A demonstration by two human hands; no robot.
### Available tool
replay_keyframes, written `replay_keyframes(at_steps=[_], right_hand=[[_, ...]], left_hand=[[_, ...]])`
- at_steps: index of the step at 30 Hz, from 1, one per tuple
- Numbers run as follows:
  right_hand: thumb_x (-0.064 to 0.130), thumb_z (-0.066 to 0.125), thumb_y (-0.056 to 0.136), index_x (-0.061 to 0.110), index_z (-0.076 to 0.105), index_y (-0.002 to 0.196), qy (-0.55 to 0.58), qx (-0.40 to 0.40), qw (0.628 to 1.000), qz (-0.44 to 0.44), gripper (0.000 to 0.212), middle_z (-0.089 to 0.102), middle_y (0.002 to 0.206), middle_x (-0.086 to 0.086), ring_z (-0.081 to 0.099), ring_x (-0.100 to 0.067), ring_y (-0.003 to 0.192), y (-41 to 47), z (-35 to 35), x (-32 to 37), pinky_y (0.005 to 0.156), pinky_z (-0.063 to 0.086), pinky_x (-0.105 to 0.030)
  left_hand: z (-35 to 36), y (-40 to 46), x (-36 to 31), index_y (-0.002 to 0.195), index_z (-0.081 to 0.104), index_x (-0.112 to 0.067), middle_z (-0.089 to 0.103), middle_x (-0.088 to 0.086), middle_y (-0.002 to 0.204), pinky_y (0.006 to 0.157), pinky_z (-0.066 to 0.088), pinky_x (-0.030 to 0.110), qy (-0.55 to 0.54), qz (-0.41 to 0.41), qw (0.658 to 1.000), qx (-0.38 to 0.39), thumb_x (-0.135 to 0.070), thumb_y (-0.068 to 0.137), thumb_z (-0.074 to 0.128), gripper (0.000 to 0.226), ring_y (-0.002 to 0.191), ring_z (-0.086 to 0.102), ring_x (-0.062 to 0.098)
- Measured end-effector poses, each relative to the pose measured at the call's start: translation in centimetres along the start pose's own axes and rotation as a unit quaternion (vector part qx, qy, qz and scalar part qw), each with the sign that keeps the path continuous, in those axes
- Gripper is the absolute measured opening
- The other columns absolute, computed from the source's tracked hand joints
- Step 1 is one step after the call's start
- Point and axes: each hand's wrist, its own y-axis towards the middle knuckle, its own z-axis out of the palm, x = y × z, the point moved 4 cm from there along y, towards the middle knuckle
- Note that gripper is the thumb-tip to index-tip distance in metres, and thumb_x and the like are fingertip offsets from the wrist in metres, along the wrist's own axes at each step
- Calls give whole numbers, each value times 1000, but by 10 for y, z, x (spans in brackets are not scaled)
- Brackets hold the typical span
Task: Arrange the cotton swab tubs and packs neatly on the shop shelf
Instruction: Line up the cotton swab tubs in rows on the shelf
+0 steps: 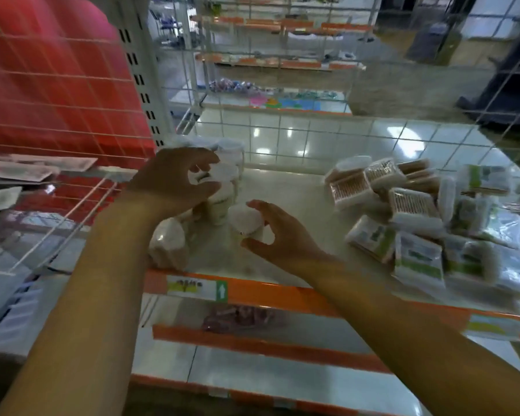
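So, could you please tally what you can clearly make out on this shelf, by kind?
Round white tubs: at least 4
Clear boxes of wooden-stick swabs: at least 3
Green-labelled packs: at least 4
Total: at least 11; blur and overlap hide the rest.

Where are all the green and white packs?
The green and white packs lie in a messy heap at the right end of the shelf, just right of the right hand and in front of the clear swab boxes.
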Motion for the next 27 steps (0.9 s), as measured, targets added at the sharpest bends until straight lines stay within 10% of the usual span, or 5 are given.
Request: replay_keyframes(at_steps=[27], right_hand=[[33,68,82,13,36,140,-48,-62,997,15,68,31,141,-12,47,-27,116,26,40,35,85,46,-30]], left_hand=[[-12,-14,30,122,57,-22,59,-7,105,90,37,23,-33,20,999,6,-27,85,65,37,104,52,10]])
